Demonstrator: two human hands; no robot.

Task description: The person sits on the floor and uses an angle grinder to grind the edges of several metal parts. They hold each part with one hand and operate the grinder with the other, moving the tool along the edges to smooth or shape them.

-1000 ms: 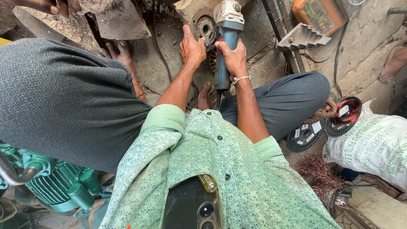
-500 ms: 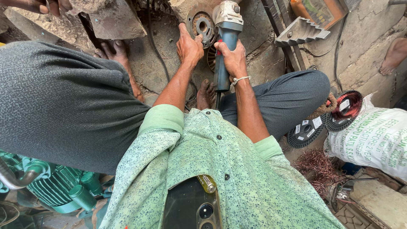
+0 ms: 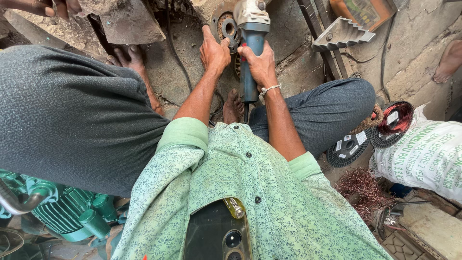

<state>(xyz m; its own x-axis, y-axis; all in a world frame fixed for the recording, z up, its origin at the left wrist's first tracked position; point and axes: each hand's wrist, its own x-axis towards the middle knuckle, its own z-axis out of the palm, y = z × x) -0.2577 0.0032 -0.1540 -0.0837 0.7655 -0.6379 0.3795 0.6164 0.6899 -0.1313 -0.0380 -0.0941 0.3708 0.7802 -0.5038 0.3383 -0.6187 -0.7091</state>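
Note:
A blue and grey angle grinder point(image 3: 251, 33) points away from me over the dirt floor. My right hand point(image 3: 260, 65) is wrapped around its blue body. My left hand point(image 3: 214, 50) rests at the grinder's disc point(image 3: 224, 26), fingers touching its centre fitting. My bare foot point(image 3: 234, 106) shows below the tool, and my knee in grey trousers point(image 3: 327, 113) lies to the right.
Another person's grey-clad leg point(image 3: 72, 120) fills the left, with a bare foot point(image 3: 130, 60) beyond it. A green motor point(image 3: 67, 212) sits bottom left. Copper wire spools point(image 3: 394, 120), a white sack point(image 3: 423, 154) and a metal bracket point(image 3: 341, 33) lie right.
The view has shifted slightly, so both hands and the grinder sit a little higher in frame. My grip on the grinder and disc is unchanged.

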